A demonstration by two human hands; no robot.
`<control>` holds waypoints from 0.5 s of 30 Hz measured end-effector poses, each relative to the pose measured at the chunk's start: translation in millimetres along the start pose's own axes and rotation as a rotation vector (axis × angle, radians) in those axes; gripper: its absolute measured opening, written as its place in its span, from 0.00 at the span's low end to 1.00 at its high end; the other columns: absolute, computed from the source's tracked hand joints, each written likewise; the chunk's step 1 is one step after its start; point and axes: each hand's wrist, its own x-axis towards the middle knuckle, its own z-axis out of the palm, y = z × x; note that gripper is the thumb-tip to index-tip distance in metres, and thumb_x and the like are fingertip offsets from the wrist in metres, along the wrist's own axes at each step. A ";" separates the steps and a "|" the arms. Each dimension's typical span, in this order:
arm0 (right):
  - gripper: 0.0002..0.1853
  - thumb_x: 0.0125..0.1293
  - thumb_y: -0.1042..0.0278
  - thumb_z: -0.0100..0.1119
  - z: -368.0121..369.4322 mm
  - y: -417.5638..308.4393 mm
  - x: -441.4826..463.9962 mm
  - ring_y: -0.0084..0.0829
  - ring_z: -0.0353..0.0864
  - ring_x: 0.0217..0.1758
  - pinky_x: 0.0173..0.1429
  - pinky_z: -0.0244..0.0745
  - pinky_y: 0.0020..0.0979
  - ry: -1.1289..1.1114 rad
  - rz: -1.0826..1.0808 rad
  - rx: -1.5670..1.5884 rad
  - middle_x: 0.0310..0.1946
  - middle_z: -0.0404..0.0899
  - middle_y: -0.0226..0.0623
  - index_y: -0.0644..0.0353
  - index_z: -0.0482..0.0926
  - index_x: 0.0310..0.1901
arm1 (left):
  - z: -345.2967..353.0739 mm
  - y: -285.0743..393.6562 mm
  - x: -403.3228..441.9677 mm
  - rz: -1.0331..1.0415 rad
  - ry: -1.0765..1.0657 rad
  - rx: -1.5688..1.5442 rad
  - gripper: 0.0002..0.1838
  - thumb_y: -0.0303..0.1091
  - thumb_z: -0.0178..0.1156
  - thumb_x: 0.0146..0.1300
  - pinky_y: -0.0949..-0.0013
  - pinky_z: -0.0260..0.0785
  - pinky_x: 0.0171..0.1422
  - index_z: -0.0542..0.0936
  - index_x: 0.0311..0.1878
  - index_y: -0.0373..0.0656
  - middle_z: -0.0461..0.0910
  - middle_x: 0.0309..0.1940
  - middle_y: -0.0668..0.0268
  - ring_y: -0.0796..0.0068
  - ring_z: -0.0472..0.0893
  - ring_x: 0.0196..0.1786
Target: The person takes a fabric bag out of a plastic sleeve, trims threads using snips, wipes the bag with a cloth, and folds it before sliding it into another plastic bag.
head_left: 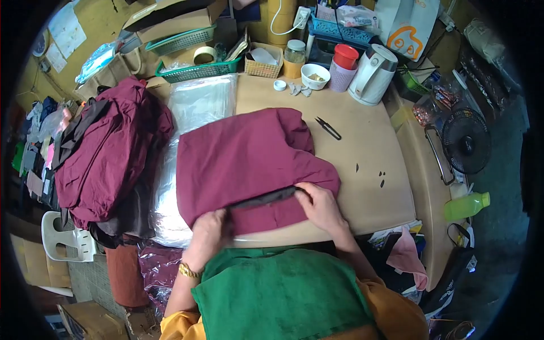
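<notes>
A maroon garment (238, 153) lies spread on the brown-covered table, with a black strip (262, 199) running across its lower part. My left hand (209, 229), a gold watch at its wrist, is at the strip's left end; its fingers are blurred. At the strip's right end, my right hand (318, 208) pinches the strip and the maroon cloth, fingers closed. Under the garment's left side lie clear plastic bags (201, 93). Black thread snips (328, 128) rest beyond the garment to the right.
A pile of maroon garments (113, 153) stands at the left. Along the back are green baskets (198, 72), a glass jar (294, 51), a white bowl (315, 76) and a white kettle (372, 73). A black fan (466, 140) and a green bottle (467, 206) are at the right.
</notes>
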 end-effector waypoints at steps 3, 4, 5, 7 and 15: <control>0.09 0.69 0.71 0.60 -33.3 -20.9 6.3 0.35 0.87 0.40 0.43 0.80 0.34 -0.149 0.058 0.235 0.37 0.86 0.43 0.68 0.82 0.44 | -47.5 25.4 -18.8 0.304 -0.219 -0.330 0.14 0.33 0.61 0.67 0.57 0.75 0.54 0.81 0.50 0.32 0.84 0.44 0.48 0.52 0.84 0.47; 0.07 0.71 0.72 0.59 -45.0 -25.1 7.1 0.29 0.87 0.38 0.41 0.81 0.30 -0.304 0.180 0.612 0.35 0.87 0.40 0.67 0.81 0.43 | -62.3 18.1 -19.2 0.312 -0.222 -0.595 0.12 0.34 0.63 0.66 0.59 0.75 0.53 0.84 0.47 0.36 0.85 0.40 0.53 0.51 0.85 0.44; 0.07 0.73 0.70 0.57 -57.0 -18.3 15.1 0.22 0.85 0.38 0.42 0.81 0.26 -0.237 0.148 0.655 0.35 0.86 0.35 0.66 0.81 0.41 | -67.9 5.8 -14.1 0.114 -0.077 -0.730 0.14 0.35 0.64 0.66 0.59 0.74 0.54 0.82 0.51 0.37 0.85 0.42 0.54 0.55 0.85 0.46; 0.05 0.70 0.72 0.60 -65.0 -7.3 50.9 0.25 0.85 0.42 0.46 0.79 0.26 0.114 0.130 0.559 0.39 0.86 0.35 0.64 0.81 0.42 | -70.4 -26.0 13.5 -0.027 0.398 -0.646 0.19 0.36 0.64 0.67 0.60 0.72 0.57 0.79 0.57 0.36 0.84 0.47 0.56 0.61 0.82 0.53; 0.13 0.71 0.64 0.59 -33.5 98.2 158.0 0.27 0.81 0.41 0.49 0.76 0.28 0.062 0.215 0.244 0.38 0.83 0.37 0.66 0.80 0.47 | -32.1 -91.5 123.0 0.122 0.530 -0.771 0.14 0.37 0.62 0.70 0.72 0.69 0.53 0.81 0.47 0.34 0.83 0.40 0.68 0.77 0.78 0.45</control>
